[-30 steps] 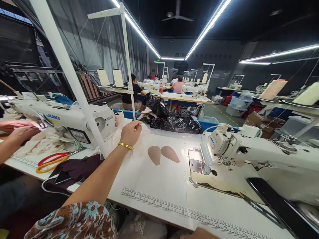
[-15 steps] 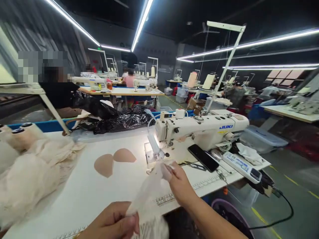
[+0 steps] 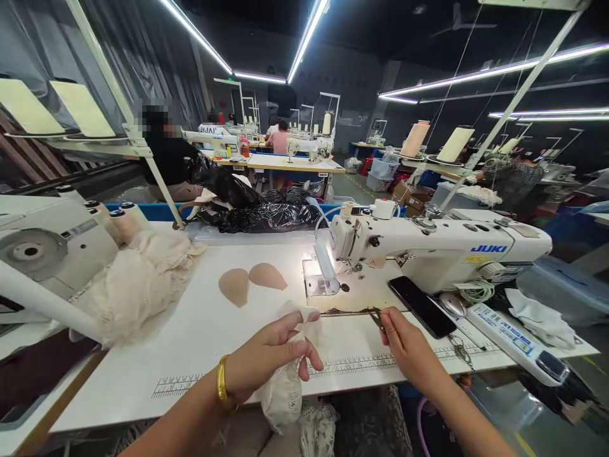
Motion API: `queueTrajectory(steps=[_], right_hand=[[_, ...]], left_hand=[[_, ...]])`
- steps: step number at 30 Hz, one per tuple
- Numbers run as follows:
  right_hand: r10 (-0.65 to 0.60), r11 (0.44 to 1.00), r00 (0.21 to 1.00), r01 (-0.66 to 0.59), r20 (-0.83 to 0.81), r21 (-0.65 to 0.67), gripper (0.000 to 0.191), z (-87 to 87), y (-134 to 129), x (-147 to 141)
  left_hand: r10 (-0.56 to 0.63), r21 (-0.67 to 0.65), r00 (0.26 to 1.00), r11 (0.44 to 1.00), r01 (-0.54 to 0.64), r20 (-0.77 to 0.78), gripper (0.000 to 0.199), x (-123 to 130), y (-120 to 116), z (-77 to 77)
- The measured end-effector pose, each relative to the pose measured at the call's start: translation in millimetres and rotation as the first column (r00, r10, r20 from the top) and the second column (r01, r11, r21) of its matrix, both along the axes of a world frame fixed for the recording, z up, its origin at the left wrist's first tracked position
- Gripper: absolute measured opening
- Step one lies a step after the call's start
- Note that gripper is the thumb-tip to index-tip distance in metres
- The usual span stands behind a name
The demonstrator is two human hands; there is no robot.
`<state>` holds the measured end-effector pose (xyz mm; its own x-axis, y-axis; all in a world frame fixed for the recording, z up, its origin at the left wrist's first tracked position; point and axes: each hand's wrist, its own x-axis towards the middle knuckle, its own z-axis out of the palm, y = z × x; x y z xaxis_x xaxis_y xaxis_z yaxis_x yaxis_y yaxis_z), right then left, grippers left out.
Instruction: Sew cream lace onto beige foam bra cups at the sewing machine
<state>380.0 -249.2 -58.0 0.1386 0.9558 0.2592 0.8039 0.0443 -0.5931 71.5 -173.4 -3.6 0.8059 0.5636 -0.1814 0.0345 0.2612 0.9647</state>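
My left hand (image 3: 278,352), with a gold bangle at the wrist, pinches a piece of sheer cream lace fabric (image 3: 281,403) that hangs over the table's front edge. Over the table's front part, my right hand (image 3: 399,336) is closed on small dark snips (image 3: 377,318), their tips pointing up and left. Beyond both hands stands a white sewing machine (image 3: 428,244), its lamp lighting the needle plate (image 3: 321,284). Two tan cup-shaped pieces (image 3: 234,287) lie side by side on the white tabletop, left of the needle plate.
A black phone (image 3: 421,306) and a white control box (image 3: 518,343) lie at the right. Cream lace (image 3: 143,279) is heaped at the left. Black plastic bags (image 3: 271,216) lie behind the table. A person in black (image 3: 166,155) sits farther back at the left.
My right hand has let go of the fabric and taken hold of the snips. My left hand has moved up and right with the lace. The view has shifted left.
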Motion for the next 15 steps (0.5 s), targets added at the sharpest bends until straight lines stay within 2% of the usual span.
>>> queueTrajectory(steps=[2,4,5,7,10,12,15], right_hand=[[0.194,0.980,0.979,-0.197,-0.057,-0.040,0.035,18.4,-6,-34],[0.352,0.936,0.936,-0.352,-0.006,-0.003,0.034,32.5,-8,-62],[0.392,0.918,0.919,-0.394,0.050,0.044,0.035,36.6,-7,-72],[0.378,0.892,0.901,-0.416,0.213,0.176,0.034,38.9,-1,-84],[0.204,0.841,0.865,-0.394,0.457,0.370,0.030,33.8,12,-91],[0.133,0.805,0.819,-0.417,0.558,0.421,0.026,31.0,19,-95],[0.156,0.776,0.772,-0.482,0.617,0.407,0.025,33.5,21,-104]], left_hand=[[-0.015,-0.008,1.000,1.000,0.015,-0.006,0.080,4,0,1.4],[-0.032,-0.017,0.999,0.999,0.032,0.007,0.082,6,0,2.3],[-0.039,-0.024,0.999,0.999,0.040,0.017,0.083,6,0,2.5],[-0.048,-0.041,0.998,0.998,0.049,0.032,0.085,5,2,2.4],[-0.065,-0.046,0.997,0.997,0.066,0.031,0.079,2,3,1.0],[-0.079,-0.034,0.997,0.996,0.080,0.020,0.075,3,2,-1.2],[-0.098,-0.010,0.995,0.995,0.098,0.001,0.075,6,2,-3.8]])
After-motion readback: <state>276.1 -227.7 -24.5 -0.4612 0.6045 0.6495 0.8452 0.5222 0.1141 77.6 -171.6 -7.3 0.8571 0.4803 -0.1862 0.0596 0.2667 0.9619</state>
